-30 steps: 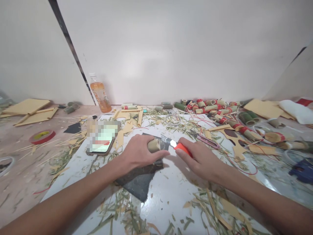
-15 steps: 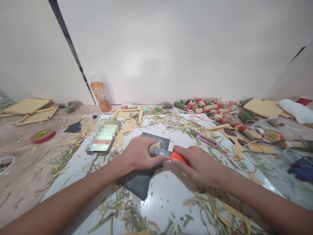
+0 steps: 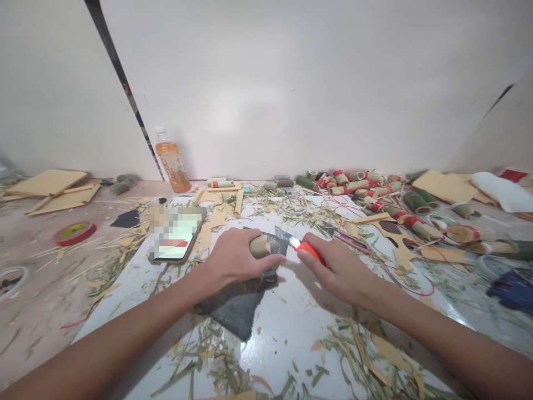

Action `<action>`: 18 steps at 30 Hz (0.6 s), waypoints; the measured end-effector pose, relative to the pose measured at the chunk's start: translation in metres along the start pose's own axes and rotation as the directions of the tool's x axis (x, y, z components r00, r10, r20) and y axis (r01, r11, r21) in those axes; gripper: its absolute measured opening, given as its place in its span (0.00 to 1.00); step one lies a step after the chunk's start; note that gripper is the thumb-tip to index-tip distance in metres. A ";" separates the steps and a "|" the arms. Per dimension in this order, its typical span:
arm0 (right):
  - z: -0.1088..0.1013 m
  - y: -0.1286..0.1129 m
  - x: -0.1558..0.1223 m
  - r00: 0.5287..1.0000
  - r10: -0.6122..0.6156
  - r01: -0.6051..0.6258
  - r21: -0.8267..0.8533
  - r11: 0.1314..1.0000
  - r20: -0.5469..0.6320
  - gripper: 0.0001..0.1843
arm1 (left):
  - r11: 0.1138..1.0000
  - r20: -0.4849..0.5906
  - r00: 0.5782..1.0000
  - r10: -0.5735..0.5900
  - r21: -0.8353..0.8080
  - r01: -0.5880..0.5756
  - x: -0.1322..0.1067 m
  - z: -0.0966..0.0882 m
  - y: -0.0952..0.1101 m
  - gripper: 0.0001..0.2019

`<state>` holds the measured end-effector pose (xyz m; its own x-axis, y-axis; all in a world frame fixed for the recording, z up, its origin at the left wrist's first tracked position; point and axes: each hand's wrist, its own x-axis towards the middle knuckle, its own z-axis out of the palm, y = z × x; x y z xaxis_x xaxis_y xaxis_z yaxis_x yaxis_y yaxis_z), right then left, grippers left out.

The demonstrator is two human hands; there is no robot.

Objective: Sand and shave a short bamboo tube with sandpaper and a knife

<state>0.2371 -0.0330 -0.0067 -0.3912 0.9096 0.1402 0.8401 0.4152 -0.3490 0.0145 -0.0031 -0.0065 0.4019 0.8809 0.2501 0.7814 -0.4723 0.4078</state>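
My left hand [image 3: 235, 258] is wrapped round a short bamboo piece [image 3: 260, 246] and presses it onto a dark grey mat [image 3: 239, 308]. My right hand [image 3: 339, 266] grips an orange-handled utility knife [image 3: 300, 248]. Its bare blade points up and left, just to the right of the bamboo's cut end and a little apart from it. Both hands are over a white board [image 3: 287, 328] strewn with green and tan shavings.
A phone [image 3: 175, 236] with a lit screen lies left of my hands. An orange drink bottle [image 3: 171, 161] stands by the wall. Several bamboo pieces with red bands [image 3: 366, 183] lie at the right, with cardboard sheets [image 3: 50, 186] and a red tape roll [image 3: 74, 231] at the left.
The knife blade lay against the bamboo's end half a second ago; it has since drawn back to the right and up, as it was a second ago. My left hand has kept its grip.
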 end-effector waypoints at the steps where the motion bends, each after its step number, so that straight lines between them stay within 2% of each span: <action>1: 0.001 -0.001 0.000 1.000 -0.022 0.022 0.002 1.000 0.020 0.19 | 1.000 0.011 1.000 0.003 -0.001 -0.003 0.000 0.000 -0.001 0.28; 5: 0.003 -0.006 -0.004 0.990 -0.078 0.083 -0.037 0.996 0.120 0.19 | 0.999 0.063 0.997 0.042 0.023 -0.043 -0.002 0.002 -0.002 0.27; 9: 0.001 -0.012 -0.006 0.981 -0.073 0.085 -0.055 0.995 0.181 0.24 | 0.996 0.091 0.993 0.080 0.031 -0.084 -0.003 0.002 -0.001 0.26; 12: 0.000 -0.013 -0.007 0.979 -0.069 0.081 -0.059 0.995 0.189 0.26 | 0.995 0.095 0.991 0.096 0.033 -0.099 -0.003 0.003 0.000 0.26; 18: 0.000 -0.011 -0.006 0.984 -0.072 0.086 -0.080 0.993 0.165 0.23 | 0.996 0.077 0.994 0.076 0.039 -0.079 -0.003 0.002 0.000 0.26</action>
<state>0.2297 -0.0432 -0.0039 -0.5070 0.8619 0.0105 0.8308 0.4919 -0.2605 0.0139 -0.0055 -0.0089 0.4953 0.8425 0.2119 0.7654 -0.5386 0.3522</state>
